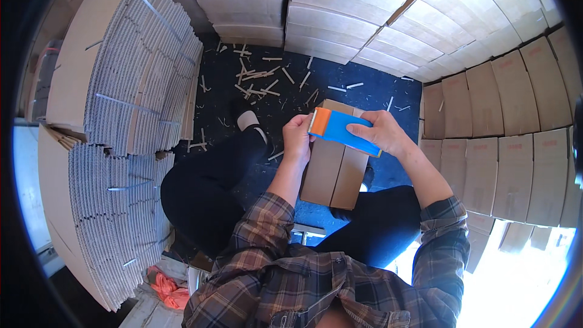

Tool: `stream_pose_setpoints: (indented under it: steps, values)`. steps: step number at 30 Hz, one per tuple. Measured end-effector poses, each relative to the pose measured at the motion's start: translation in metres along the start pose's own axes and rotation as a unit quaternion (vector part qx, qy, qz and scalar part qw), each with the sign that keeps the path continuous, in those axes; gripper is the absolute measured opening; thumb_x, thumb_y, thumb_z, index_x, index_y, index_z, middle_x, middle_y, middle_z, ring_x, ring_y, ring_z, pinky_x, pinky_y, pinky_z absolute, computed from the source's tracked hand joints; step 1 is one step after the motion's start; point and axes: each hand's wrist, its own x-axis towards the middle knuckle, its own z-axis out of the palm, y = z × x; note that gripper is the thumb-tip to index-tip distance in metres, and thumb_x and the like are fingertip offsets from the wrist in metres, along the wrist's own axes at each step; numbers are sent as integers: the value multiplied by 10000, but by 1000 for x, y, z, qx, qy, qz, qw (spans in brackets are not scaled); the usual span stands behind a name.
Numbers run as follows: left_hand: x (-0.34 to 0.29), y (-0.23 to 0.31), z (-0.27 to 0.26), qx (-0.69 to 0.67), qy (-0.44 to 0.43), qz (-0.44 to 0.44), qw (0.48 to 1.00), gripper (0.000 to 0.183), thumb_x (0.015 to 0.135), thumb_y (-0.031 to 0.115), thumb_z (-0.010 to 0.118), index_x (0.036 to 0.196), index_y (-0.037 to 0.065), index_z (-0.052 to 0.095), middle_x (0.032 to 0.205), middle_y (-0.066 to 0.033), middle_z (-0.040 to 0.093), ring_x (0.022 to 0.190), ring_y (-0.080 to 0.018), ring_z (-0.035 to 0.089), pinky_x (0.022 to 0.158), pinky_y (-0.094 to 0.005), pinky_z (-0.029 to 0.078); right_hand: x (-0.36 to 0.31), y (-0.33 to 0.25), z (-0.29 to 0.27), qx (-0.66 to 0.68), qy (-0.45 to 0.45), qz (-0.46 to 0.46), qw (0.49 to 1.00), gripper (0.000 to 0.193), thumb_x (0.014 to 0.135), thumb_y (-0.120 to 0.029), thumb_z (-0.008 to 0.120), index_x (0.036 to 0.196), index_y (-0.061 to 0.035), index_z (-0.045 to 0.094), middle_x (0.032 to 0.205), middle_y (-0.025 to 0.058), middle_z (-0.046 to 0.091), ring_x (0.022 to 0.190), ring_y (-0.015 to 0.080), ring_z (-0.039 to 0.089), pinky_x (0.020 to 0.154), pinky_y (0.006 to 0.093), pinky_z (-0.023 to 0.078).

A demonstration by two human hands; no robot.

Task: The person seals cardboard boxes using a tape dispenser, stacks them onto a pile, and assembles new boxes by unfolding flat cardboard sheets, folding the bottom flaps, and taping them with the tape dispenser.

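Note:
A flat, rectangular blue pack (345, 129) with an orange end is held up in both my hands, above a closed brown cardboard box (331, 173). My left hand (297, 136) grips the orange end at its left edge. On the other side, my right hand (384, 134) holds the blue part, thumb pressed flat on its upper face and fingers behind it. The box stands between my legs, with a seam running along its top. Part of that top is hidden beneath the pack.
Tall strapped stacks of flattened cardboard (136, 79) rise at the left. Closed cartons (510, 94) are piled along the right, and more form a wall at the back. Cardboard strips (258, 76) litter the dark blue floor (288, 100). A red plastic bag (170, 290) lies at lower left.

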Motion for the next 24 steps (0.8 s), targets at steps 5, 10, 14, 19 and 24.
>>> stream_pose_setpoints:
  steps: [5,10,14,19,24]
  values:
    - [16,3,-17,56,26,44,997,164,897,145,636,760,56,619,624,31,527,506,-40,448,432,-192,300,-5,-5,-3,-59,25,19,998,469,766,-417,691,954,13,701,752,148,666,690,228,652,683,335,507]
    - [30,5,-34,67,81,26,994,176,900,176,645,793,40,611,633,23,524,513,-43,442,433,-181,292,-5,-8,-11,-87,30,29,995,466,754,-417,684,929,15,707,752,153,665,689,227,650,672,334,504]
    - [31,-4,-32,87,90,24,992,166,887,191,663,799,54,632,643,37,530,536,-35,456,441,-173,303,-8,-18,-10,-122,37,43,991,477,748,-415,676,928,26,706,761,175,667,696,246,657,680,340,507]
    - [34,-20,-28,149,124,23,981,145,870,192,678,804,65,657,660,40,553,555,-33,462,465,-173,322,-8,-33,-12,-196,42,55,978,510,752,-430,652,952,36,704,796,201,678,745,287,671,722,366,513]
    - [42,-39,-29,160,132,38,977,159,841,182,695,797,29,689,681,7,608,585,-63,512,521,-214,389,-4,-32,-10,-223,37,65,972,515,759,-437,636,966,30,704,811,207,681,782,308,675,752,382,514]
